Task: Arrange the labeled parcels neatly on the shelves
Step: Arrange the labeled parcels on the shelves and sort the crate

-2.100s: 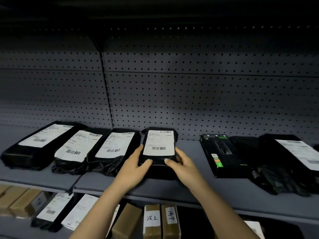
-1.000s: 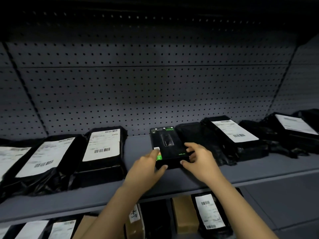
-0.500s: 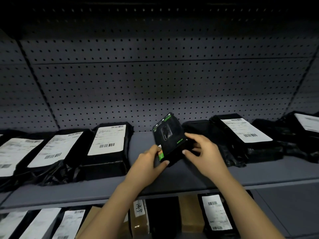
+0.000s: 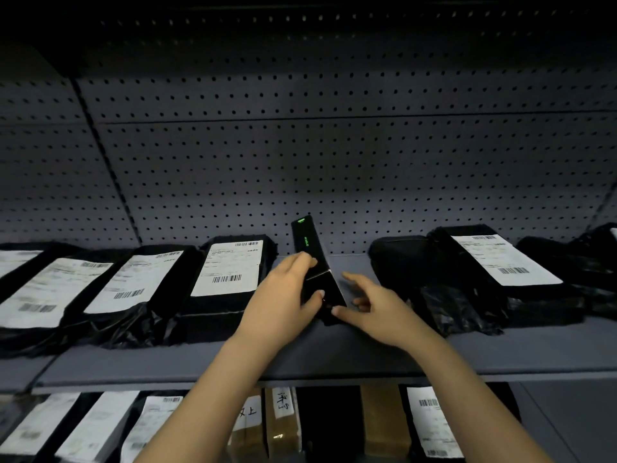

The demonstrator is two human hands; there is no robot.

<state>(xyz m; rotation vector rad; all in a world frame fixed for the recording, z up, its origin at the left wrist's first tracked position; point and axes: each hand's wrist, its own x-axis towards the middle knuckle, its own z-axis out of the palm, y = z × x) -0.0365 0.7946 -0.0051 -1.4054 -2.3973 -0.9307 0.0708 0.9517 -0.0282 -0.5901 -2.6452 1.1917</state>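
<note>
A slim black box with green print stands on its long edge on the grey shelf, its narrow side facing me. My left hand grips its near end from the left, thumb under and fingers over the top. My right hand is at the box's right side with fingers spread, its thumb touching the near corner. Left of the box lies a row of black parcels with white labels, the nearest one close beside my left hand. To the right lie an unlabeled black bag and a labeled parcel.
A perforated back panel rises behind the shelf. The lower shelf holds brown taped boxes, and labeled black parcels. More black bags lie at the far right. Bare shelf surface runs along the front edge.
The black box has been turned from tilted with its face up to standing on its edge. My right hand has loosened from it and spread its fingers; earlier both hands left the labeled parcel.
</note>
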